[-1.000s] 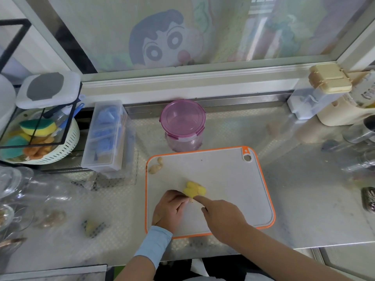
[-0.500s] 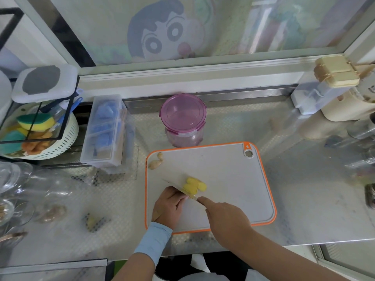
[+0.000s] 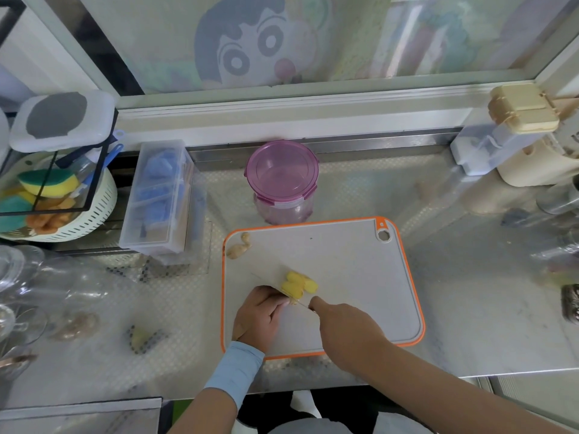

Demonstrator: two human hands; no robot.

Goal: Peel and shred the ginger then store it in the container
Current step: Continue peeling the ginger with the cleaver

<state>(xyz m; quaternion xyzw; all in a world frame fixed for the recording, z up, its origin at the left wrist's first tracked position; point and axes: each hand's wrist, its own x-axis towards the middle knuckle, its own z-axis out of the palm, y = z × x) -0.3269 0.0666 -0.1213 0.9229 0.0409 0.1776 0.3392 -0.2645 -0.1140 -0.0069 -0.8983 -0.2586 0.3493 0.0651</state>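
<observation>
Fingers [image 3: 279, 300] of left hand [image 3: 260, 319] steady ginger [image 3: 297, 283]; container [image 3: 283, 183] (lid on) stands behind.

Worn on left wrist: light blue cuff [image 3: 235, 368]. Plain, matte, soft-looking fabric, snug fit. The edge nearest the left hand [image 3: 260, 314] is cut straight. The cuff covers only a short stretch of arm, and the arm toward the elbow is uncovered.

Both the left hand and the right hand [image 3: 347, 330] are bare.

Right forearm [image 3: 454, 393]: uncovered along its whole visible length, out to the frame edge.

Between the arms, at bottom: dark clothing [image 3: 344, 411], with pale grey patches along the lower edge. Too blurred to tell which garment.
</observation>
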